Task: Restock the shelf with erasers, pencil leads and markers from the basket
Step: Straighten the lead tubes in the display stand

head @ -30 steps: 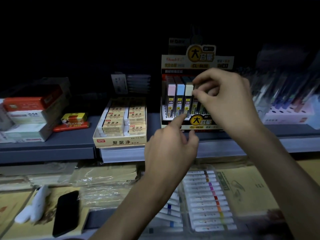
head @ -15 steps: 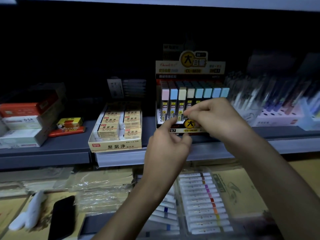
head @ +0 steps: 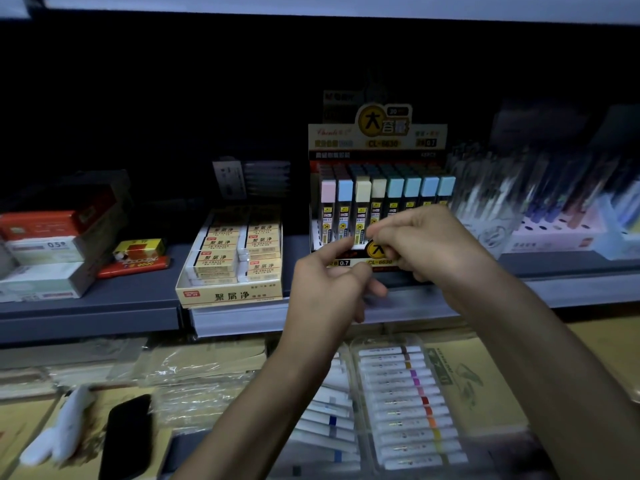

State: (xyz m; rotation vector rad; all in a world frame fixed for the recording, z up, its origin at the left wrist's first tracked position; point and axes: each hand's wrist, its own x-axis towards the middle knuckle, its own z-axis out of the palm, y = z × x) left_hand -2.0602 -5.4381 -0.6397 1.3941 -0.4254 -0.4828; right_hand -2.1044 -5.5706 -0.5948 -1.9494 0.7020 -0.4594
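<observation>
A pencil lead display box (head: 377, 133) stands on the grey shelf (head: 104, 303), its front row filled with pastel-capped lead cases (head: 362, 202). My left hand (head: 329, 285) is in front of the display, its index finger stretched up to the foot of the yellow-capped case. My right hand (head: 429, 247) hangs before the row's right part with fingers curled, its tips at the cases' lower ends; I cannot see whether it pinches one. An open box of erasers (head: 228, 296) sits left of the display. Clear cases of markers (head: 408, 403) lie below my arms.
Stacked boxes (head: 45, 247) and a small yellow pack (head: 138, 249) fill the shelf's left end. Pens in holders (head: 554, 202) crowd the right. Below lie wrapped paper pads (head: 201, 362), a black phone (head: 128, 434) and a white object (head: 62, 427).
My right hand has dropped from the tops of the lead cases to their lower ends, uncovering the blue-capped cases. My left index finger stays at the front row.
</observation>
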